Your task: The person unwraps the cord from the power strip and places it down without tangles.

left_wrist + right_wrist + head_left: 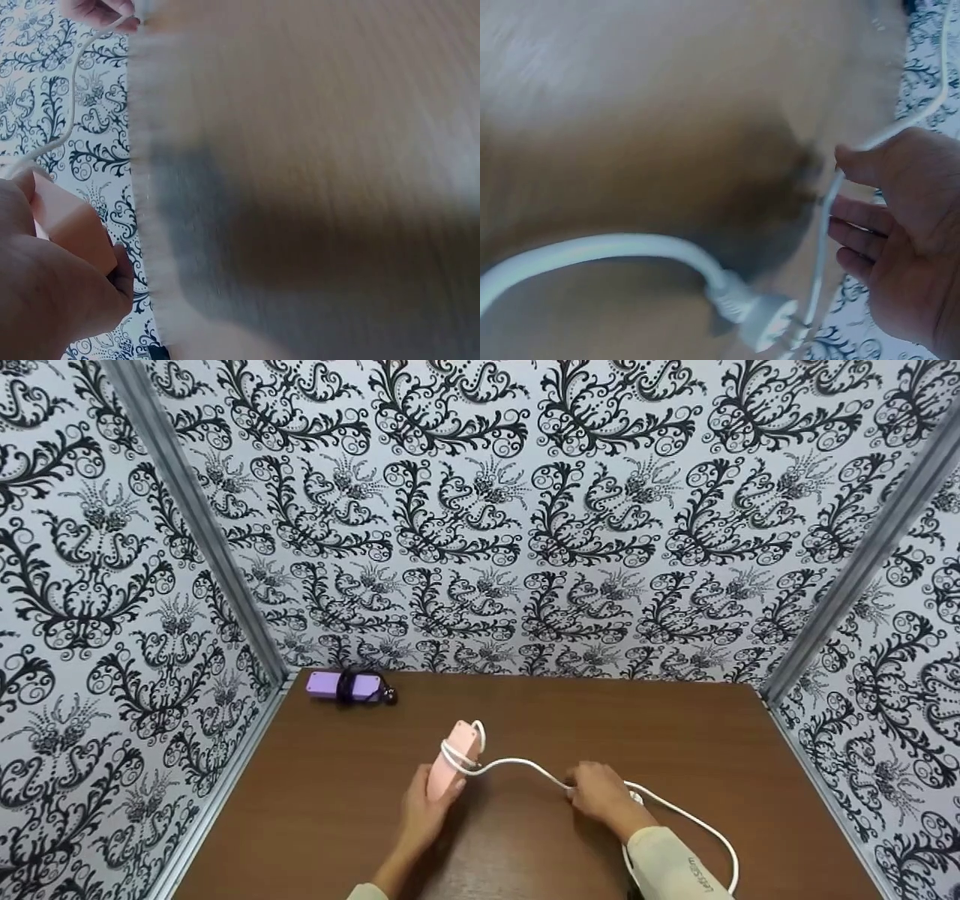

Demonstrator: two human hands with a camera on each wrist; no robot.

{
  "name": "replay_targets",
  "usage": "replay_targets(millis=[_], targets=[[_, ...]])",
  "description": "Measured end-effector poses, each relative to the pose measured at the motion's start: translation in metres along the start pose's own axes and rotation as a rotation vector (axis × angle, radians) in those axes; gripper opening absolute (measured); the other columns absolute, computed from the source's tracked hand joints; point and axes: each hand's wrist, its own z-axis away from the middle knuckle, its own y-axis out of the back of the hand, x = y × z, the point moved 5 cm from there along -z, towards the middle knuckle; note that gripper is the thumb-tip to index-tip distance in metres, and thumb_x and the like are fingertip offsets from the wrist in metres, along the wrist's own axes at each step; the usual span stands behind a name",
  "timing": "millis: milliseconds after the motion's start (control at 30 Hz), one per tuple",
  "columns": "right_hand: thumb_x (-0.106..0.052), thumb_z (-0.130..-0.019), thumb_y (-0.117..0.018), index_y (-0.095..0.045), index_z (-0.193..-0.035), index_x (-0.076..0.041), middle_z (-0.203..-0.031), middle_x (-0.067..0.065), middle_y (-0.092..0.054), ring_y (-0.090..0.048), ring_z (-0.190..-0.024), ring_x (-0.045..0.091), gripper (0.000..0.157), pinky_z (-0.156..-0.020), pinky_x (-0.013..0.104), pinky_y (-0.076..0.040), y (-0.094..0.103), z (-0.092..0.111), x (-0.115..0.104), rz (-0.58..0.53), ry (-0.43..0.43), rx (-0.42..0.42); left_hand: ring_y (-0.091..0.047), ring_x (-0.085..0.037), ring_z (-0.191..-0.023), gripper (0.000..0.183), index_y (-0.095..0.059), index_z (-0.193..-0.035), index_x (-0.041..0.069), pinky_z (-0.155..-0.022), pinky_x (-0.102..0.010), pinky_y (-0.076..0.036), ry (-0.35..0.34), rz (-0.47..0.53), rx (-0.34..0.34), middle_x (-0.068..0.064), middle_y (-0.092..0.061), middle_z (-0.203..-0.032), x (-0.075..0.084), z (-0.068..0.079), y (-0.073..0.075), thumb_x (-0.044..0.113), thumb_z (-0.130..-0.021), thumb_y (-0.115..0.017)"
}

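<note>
My left hand (426, 802) grips the lower end of a pink power strip (452, 761), tilted above the brown table. A white cord (525, 763) loops around the strip's upper part and runs across to my right hand (600, 793). There the thumb and fingers pinch the cord (823, 247), as the right wrist view shows. Below that hand, the cord's white plug (767, 321) hangs with its pins beside another stretch of cord. In the left wrist view, the left thumb and fingers wrap the pink strip (75, 225); its far end is cut off by the frame.
A purple power strip (324, 684) bound with black cord lies at the table's back left corner. The brown table (315, 810) is enclosed by patterned walls (480, 525) with grey metal posts (202, 517). A loop of cord (712, 832) trails by the right forearm.
</note>
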Motion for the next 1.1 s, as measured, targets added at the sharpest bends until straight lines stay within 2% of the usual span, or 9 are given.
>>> replay_targets(millis=[100, 200, 300, 467, 567, 700, 833, 1000, 1100], targets=[[-0.015, -0.088, -0.081, -0.074, -0.111, -0.001, -0.107, 0.021, -0.072, -0.067, -0.107, 0.045, 0.027, -0.097, 0.059, -0.054, 0.008, -0.003, -0.015, -0.058, -0.001, -0.021, -0.055, -0.015, -0.082, 0.038, -0.063, -0.11, 0.009, -0.073, -0.029, -0.045, 0.018, 0.022, -0.001, -0.003, -0.066, -0.092, 0.0, -0.001, 0.001, 0.031, -0.088, -0.083], [-0.016, -0.09, -0.081, -0.068, -0.127, 0.003, -0.124, 0.028, -0.068, -0.063, -0.119, 0.049, 0.045, -0.106, 0.062, -0.049, 0.015, -0.007, -0.034, -0.107, 0.041, 0.006, -0.055, -0.014, -0.082, 0.038, -0.063, -0.11, 0.009, -0.073, -0.029, -0.046, 0.019, 0.02, -0.001, -0.003, -0.067, -0.092, 0.002, -0.002, 0.001, 0.031, -0.088, -0.084], [-0.016, -0.09, -0.08, -0.065, -0.133, 0.002, -0.129, 0.027, -0.067, -0.061, -0.123, 0.048, 0.049, -0.108, 0.06, -0.048, 0.019, -0.01, -0.054, -0.096, 0.144, 0.062, -0.056, -0.014, -0.082, 0.038, -0.064, -0.111, 0.01, -0.073, -0.029, -0.046, 0.018, 0.014, 0.0, -0.003, -0.068, -0.094, 0.005, -0.002, 0.0, 0.032, -0.087, -0.084], [-0.018, -0.092, -0.077, -0.063, -0.138, -0.002, -0.135, 0.02, -0.066, -0.061, -0.128, 0.038, 0.051, -0.11, 0.054, -0.049, 0.022, -0.014, -0.084, -0.017, 0.299, 0.154, -0.056, -0.014, -0.082, 0.038, -0.064, -0.11, 0.01, -0.074, -0.029, -0.046, 0.01, 0.014, -0.011, -0.003, -0.069, -0.094, 0.012, -0.003, -0.002, 0.033, -0.087, -0.085], [-0.02, -0.093, -0.076, -0.064, -0.137, -0.002, -0.135, 0.017, -0.066, -0.061, -0.127, 0.035, 0.048, -0.108, 0.051, -0.052, 0.019, -0.014, -0.095, 0.057, 0.352, 0.193, -0.055, -0.014, -0.082, 0.038, -0.065, -0.109, 0.01, -0.073, -0.028, -0.046, -0.001, 0.014, -0.016, -0.002, -0.068, -0.093, 0.017, -0.004, -0.004, 0.033, -0.087, -0.085], [-0.018, -0.092, -0.077, -0.071, -0.125, -0.004, -0.124, 0.014, -0.069, -0.065, -0.118, 0.031, 0.037, -0.103, 0.046, -0.054, 0.013, -0.014, -0.103, 0.144, 0.406, 0.25, -0.056, -0.014, -0.082, 0.038, -0.064, -0.109, 0.009, -0.073, -0.028, -0.046, -0.013, 0.006, -0.015, -0.003, -0.068, -0.093, 0.021, -0.005, -0.007, 0.033, -0.087, -0.085], [-0.017, -0.09, -0.078, -0.073, -0.117, -0.009, -0.115, 0.012, -0.068, -0.064, -0.113, 0.03, 0.028, -0.1, 0.045, -0.054, 0.008, -0.014, -0.103, 0.152, 0.396, 0.288, -0.056, -0.015, -0.082, 0.038, -0.064, -0.109, 0.009, -0.072, -0.028, -0.045, -0.003, -0.019, -0.024, -0.003, -0.068, -0.093, 0.022, -0.005, -0.008, 0.034, -0.088, -0.084], [-0.015, -0.087, -0.081, -0.072, -0.117, -0.012, -0.107, 0.01, -0.061, -0.06, -0.105, 0.028, 0.031, -0.091, 0.044, -0.054, 0.002, -0.016, -0.102, 0.14, 0.389, 0.301, -0.055, -0.015, -0.082, 0.04, -0.064, -0.111, 0.01, -0.073, -0.029, -0.045, 0.028, -0.013, -0.048, -0.002, -0.067, -0.095, 0.021, -0.005, -0.01, 0.038, -0.089, -0.082], [-0.013, -0.086, -0.081, -0.071, -0.113, -0.011, -0.106, 0.011, -0.06, -0.06, -0.103, 0.029, 0.028, -0.088, 0.045, -0.055, 0.0, -0.017, -0.102, 0.121, 0.388, 0.307, -0.056, -0.015, -0.084, 0.041, -0.064, -0.113, 0.01, -0.074, -0.029, -0.046, 0.013, 0.0, -0.067, -0.002, -0.067, -0.096, 0.023, -0.004, -0.014, 0.039, -0.09, -0.082]])
